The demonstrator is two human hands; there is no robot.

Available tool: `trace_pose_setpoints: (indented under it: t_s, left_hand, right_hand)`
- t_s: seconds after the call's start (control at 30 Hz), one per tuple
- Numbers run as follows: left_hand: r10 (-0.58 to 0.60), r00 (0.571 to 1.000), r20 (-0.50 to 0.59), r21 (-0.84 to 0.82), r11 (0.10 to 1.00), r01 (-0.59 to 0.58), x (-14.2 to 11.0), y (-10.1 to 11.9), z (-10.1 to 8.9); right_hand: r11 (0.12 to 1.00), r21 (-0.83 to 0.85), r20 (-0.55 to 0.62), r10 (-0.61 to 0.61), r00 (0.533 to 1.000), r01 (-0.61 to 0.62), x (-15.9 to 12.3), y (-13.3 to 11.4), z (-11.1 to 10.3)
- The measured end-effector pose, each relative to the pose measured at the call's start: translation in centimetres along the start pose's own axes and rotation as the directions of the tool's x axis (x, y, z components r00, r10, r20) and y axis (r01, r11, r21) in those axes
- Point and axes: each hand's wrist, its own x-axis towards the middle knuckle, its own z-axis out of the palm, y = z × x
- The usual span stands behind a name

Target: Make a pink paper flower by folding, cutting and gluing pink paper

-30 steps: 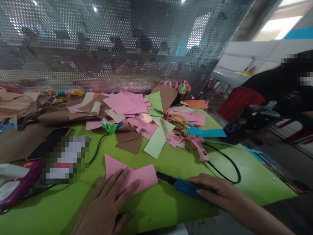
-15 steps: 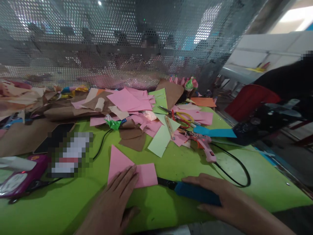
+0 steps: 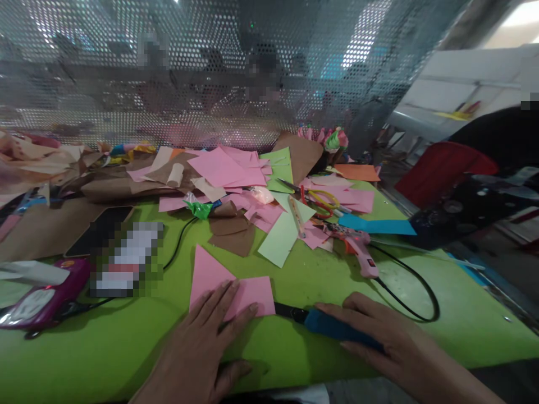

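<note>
The left hand [image 3: 202,336] presses flat on pink paper [image 3: 257,290], its index finger splayed wider from the rest than half a second ago; the right hand [image 3: 391,336] wraps a blue-handled tool [image 3: 332,326], its dark blade [image 3: 289,312] meeting the paper's right edge. Beyond, the green surface [image 3: 315,280] carries a pink glue gun [image 3: 361,252].

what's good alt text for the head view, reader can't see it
A left hand rests on pink paper on a green table; the right hand holds a blue-handled tool, its dark end at the paper's edge. Behind lie paper scraps, scissors and a glue gun.
</note>
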Motion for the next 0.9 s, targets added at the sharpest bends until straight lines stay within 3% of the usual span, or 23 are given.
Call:
trace_pose_setpoints:
  t_s: [0.17,0.37,0.9]
  left_hand:
    - [-0.04,0.999,0.011,-0.049,0.998,0.041,-0.1,0.1,0.3]
    - [-0.05,0.999,0.009,-0.069,0.996,0.05,-0.2,0.2,0.1]
    - [-0.098,0.994,0.039,-0.08,0.992,0.101,0.1,0.5,-0.3]
  right_hand:
    - [1.0,-0.021,-0.085,-0.019,0.996,0.018,-0.1,-0.3,0.2]
    - [0.999,-0.03,-0.033,-0.025,0.999,0.024,-0.3,-0.6,0.9]
    - [0.996,-0.037,-0.044,-0.082,0.996,0.081,0.4,-3.0,2.3]
